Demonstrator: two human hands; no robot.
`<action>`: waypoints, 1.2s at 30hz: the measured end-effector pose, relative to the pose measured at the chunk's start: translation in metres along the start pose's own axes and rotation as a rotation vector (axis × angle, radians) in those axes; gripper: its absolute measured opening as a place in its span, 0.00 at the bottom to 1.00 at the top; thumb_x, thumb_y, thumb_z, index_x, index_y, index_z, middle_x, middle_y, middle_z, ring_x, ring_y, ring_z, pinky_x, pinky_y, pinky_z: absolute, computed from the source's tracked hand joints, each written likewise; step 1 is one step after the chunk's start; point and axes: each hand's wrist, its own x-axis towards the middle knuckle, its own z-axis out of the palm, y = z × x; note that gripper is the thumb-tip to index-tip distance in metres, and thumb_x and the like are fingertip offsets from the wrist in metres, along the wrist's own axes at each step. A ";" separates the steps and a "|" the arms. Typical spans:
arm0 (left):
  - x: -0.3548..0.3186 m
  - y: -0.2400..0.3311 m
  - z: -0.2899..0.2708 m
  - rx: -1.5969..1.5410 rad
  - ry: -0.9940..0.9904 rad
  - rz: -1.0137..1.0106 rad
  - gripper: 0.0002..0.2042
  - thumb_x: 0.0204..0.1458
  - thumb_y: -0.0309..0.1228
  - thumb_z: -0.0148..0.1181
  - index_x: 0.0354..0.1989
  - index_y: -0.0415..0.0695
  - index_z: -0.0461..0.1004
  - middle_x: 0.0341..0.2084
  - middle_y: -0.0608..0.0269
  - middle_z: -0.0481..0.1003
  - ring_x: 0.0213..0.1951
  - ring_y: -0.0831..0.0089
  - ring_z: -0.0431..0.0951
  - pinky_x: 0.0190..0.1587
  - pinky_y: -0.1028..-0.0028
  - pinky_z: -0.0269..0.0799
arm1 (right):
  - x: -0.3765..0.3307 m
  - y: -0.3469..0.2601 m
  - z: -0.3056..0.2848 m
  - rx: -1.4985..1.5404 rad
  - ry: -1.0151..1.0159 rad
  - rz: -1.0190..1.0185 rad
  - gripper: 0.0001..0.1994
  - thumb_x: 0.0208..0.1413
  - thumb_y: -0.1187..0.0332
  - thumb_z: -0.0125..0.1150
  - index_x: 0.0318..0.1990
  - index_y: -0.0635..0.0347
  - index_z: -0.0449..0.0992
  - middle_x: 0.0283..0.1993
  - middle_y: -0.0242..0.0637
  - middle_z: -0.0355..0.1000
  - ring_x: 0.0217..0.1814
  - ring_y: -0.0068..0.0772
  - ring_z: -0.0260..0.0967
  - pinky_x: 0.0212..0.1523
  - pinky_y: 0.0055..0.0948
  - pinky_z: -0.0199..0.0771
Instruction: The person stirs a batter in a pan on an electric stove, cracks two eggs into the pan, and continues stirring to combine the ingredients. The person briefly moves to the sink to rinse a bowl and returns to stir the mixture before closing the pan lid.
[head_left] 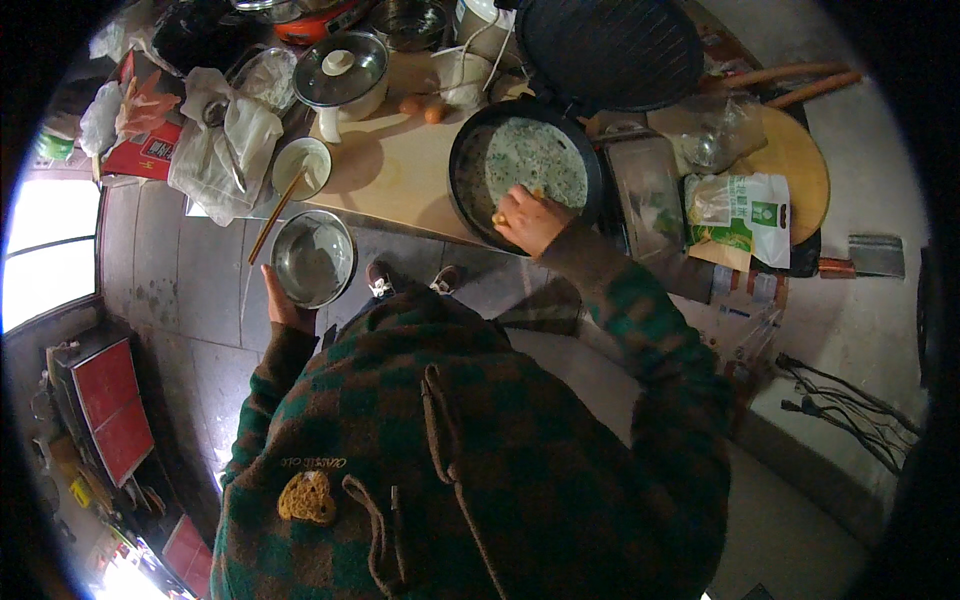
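Hands (534, 222) (284, 303) at metal bowl (313, 258) and pan (460, 165)

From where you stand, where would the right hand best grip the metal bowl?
Probably by the right-hand rim, with the right hand coming from the right, thumb over the edge and fingers outside. The metal bowl is round, shows no handle and opens upward; the left hand is at its lower left, and the chopsticks pass near its upper left.
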 end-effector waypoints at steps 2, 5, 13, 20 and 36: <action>0.001 0.000 0.001 0.001 0.005 -0.003 0.32 0.54 0.58 0.39 0.57 0.45 0.59 0.53 0.57 0.65 0.53 0.60 0.67 0.53 0.60 0.64 | 0.011 -0.006 -0.005 0.021 0.134 0.017 0.12 0.49 0.60 0.57 0.32 0.60 0.69 0.33 0.40 0.64 0.40 0.37 0.64 0.33 0.30 0.72; 0.003 0.001 0.001 0.005 -0.013 0.005 0.32 0.54 0.58 0.39 0.57 0.45 0.59 0.53 0.57 0.66 0.53 0.60 0.67 0.53 0.59 0.64 | 0.027 0.009 -0.013 -0.158 0.273 -0.229 0.14 0.49 0.59 0.58 0.34 0.61 0.68 0.34 0.43 0.64 0.35 0.43 0.67 0.30 0.33 0.73; -0.001 0.000 -0.002 -0.011 -0.066 0.024 0.31 0.53 0.58 0.41 0.56 0.45 0.61 0.52 0.56 0.66 0.52 0.60 0.67 0.53 0.59 0.65 | 0.019 0.039 0.004 -0.305 -0.071 -0.079 0.13 0.51 0.59 0.55 0.33 0.61 0.70 0.33 0.41 0.65 0.34 0.43 0.68 0.29 0.34 0.73; 0.001 -0.001 -0.007 -0.023 -0.065 0.015 0.31 0.54 0.57 0.40 0.57 0.44 0.60 0.52 0.57 0.66 0.53 0.60 0.66 0.54 0.59 0.64 | 0.057 0.007 -0.003 0.188 0.186 0.136 0.15 0.51 0.57 0.56 0.34 0.60 0.69 0.35 0.43 0.66 0.35 0.47 0.69 0.32 0.39 0.72; -0.002 0.002 -0.022 -0.058 -0.012 0.019 0.32 0.55 0.58 0.37 0.57 0.43 0.59 0.53 0.56 0.65 0.54 0.59 0.65 0.55 0.59 0.63 | -0.037 0.113 0.027 1.464 0.970 1.127 0.18 0.50 0.59 0.62 0.37 0.68 0.73 0.28 0.44 0.74 0.23 0.32 0.73 0.20 0.20 0.73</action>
